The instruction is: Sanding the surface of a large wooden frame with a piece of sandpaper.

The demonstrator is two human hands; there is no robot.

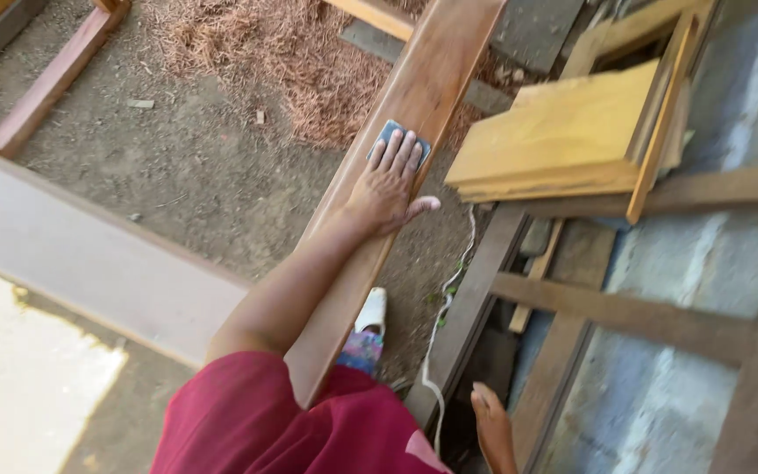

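Note:
My left hand [388, 184] lies flat on a long reddish-brown wooden plank [436, 75] that runs from my lap up to the top of the view. Its fingers press a small blue-grey piece of sandpaper [394, 133] against the plank's face, and the thumb sticks out over the plank's right edge. My arm stretches along the plank from my dark red clothing [309, 430]. At the bottom edge, what seems to be my right hand [493, 430] shows only in part beside a dark beam. Its fingers cannot be made out.
Yellow wooden boards [554, 132] are stacked to the right on a timber frame [625, 316] against a grey block wall [704, 254]. Wood shavings [265, 53] lie on the dirt ground. A white sandal [372, 309] and a white cord [449, 290] sit under the plank. A pale board [89, 254] lies to the left.

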